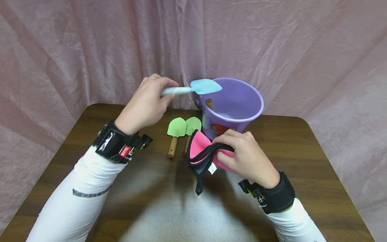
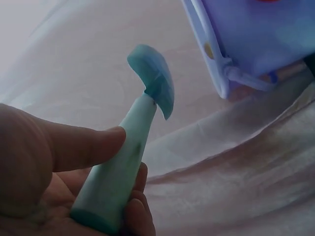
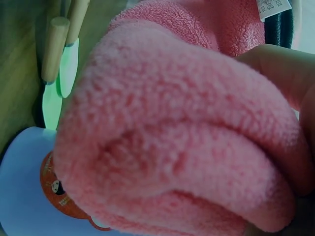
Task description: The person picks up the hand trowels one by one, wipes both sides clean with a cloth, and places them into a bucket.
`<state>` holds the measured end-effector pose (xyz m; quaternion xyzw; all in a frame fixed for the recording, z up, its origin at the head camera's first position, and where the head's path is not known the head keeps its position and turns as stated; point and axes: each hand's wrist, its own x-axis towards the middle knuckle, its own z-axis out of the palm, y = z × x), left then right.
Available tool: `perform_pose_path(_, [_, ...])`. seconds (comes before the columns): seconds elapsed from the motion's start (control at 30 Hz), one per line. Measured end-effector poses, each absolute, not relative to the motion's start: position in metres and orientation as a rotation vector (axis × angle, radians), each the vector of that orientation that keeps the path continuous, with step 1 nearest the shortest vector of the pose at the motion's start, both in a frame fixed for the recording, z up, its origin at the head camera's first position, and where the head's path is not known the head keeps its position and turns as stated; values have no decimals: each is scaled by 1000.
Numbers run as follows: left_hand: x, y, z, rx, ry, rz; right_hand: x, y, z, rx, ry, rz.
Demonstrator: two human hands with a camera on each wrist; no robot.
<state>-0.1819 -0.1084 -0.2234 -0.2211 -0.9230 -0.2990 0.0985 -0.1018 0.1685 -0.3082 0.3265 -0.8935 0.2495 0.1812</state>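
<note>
My left hand grips the pale handle of a small light-blue shovel. Its blade points right, level with the bucket's rim in the head view. In the left wrist view the thumb and curled fingers wrap the shovel. Lower right, my right hand pinches a folded pink cloth with black edging, a hanging loop and a white tag. Fluffy pink cloth fills most of the right wrist view. Behind the cloth stands a purple bucket, with a wooden handle leaning inside it.
Two green shovels with wooden handles lie side by side left of the bucket: one shovel in full view, the other shovel partly behind the cloth. All rest on a brown wooden table. A pink curtain hangs behind.
</note>
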Motion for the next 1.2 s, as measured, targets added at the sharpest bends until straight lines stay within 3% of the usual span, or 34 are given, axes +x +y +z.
perform_pose_path(0.47, [-247, -51, -233, -704, -2828, -704, -100, 167, -311, 920, -2549, 685])
perform_pose_path(0.9, [-252, -22, -258, -760, -2859, -760, -98, 165, -310, 910, -2573, 659])
perform_pose_path(1.2, [-249, -10, -269, -805, -2893, -556, -95, 164, -311, 898, -2598, 654])
